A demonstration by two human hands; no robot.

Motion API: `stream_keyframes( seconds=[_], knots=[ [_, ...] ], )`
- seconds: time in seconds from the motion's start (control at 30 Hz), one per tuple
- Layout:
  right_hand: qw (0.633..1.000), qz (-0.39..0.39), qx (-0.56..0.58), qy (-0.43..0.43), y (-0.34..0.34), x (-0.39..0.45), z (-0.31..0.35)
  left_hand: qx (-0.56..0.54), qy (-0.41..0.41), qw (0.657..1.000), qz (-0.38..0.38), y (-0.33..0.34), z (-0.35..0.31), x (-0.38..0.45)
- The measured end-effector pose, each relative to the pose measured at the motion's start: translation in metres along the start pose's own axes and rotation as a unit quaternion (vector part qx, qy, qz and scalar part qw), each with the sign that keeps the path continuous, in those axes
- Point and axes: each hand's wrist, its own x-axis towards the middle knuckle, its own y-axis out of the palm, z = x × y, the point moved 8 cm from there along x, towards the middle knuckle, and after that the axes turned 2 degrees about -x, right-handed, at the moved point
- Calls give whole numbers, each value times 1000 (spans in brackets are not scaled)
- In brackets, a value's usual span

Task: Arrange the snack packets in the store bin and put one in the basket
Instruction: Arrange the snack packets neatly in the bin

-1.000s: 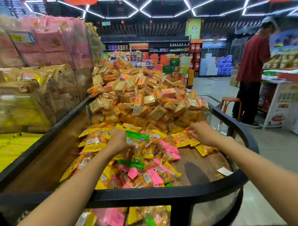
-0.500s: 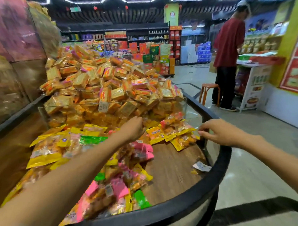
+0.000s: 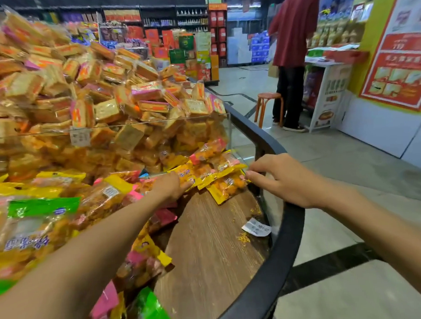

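Snack packets in yellow, pink and green wrappers lie heaped in the left part of the store bin (image 3: 287,228), which has a black rim and a wooden floor. A small cluster of yellow packets (image 3: 226,186) lies at the far right corner against the glass divider. My left hand (image 3: 171,187) reaches across the heap, and its straight fingers rest on a yellow packet (image 3: 185,172) of that cluster. My right hand (image 3: 277,178) hovers over the rim with loose fingers. Its fingertips are at the cluster's right edge and hold nothing. No basket is in view.
A glass divider (image 3: 155,123) fences off a tall pile of wrapped cakes (image 3: 107,91). A paper label (image 3: 256,227) and crumbs lie on the bin's wooden floor. In the aisle to the right, a person in a red shirt (image 3: 293,32) stands beside an orange stool (image 3: 268,102).
My view has swung right and closer to the bin. My left hand moved right onto the yellow packets by the divider. My right hand stayed near the rim at their right edge.
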Motion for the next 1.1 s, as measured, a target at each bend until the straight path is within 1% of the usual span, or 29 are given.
stream_keyframes(
  seconds=[0.1, 0.2, 0.3, 0.37, 0.43, 0.5, 0.57, 0.67, 0.77, 0.83, 0.97, 1.03, 1.1],
  knots=[
    [1000, -6, -1, -1, 0, 0, 0, -15, -49, 999, 14, 6, 8, 13],
    [1000, -5, -1, -2, 2, 0, -1, -44, -76, 996, 29, 13, 9, 28],
    [1000, -7, 3, 3, 1, 1, -2, -121, -113, 986, 7, 15, 9, 36],
    [1000, -5, 4, 8, 1, 0, -1, -189, -137, 972, -22, 10, 11, 35],
    [1000, -6, 4, 10, 0, -1, 0, -269, -162, 948, -51, 5, 15, 32],
    [1000, -5, 4, 11, 0, -1, 1, -360, -182, 912, -81, 2, 14, 31],
    [1000, -4, 7, 13, 0, -2, 1, -424, -190, 878, -111, -1, 10, 30],
    [1000, 1, 6, 19, 0, -2, 1, -471, -202, 845, -151, -8, 8, 29],
    [999, 5, 7, 33, 2, -1, -3, -528, -216, 805, -161, -16, 11, 21],
    [999, 0, 8, 35, 2, -1, -4, -557, -218, 785, -161, -24, 17, 14],
    [999, 2, 3, 49, 2, -1, -6, -598, -190, 765, -146, -56, 28, -10],
    [998, 19, -29, 49, -1, 0, -1, -619, -157, 755, -152, -84, 33, -30],
    [997, 18, -60, 39, -9, 3, 11, -619, -115, 760, -161, -116, 36, -59]
  ],
)
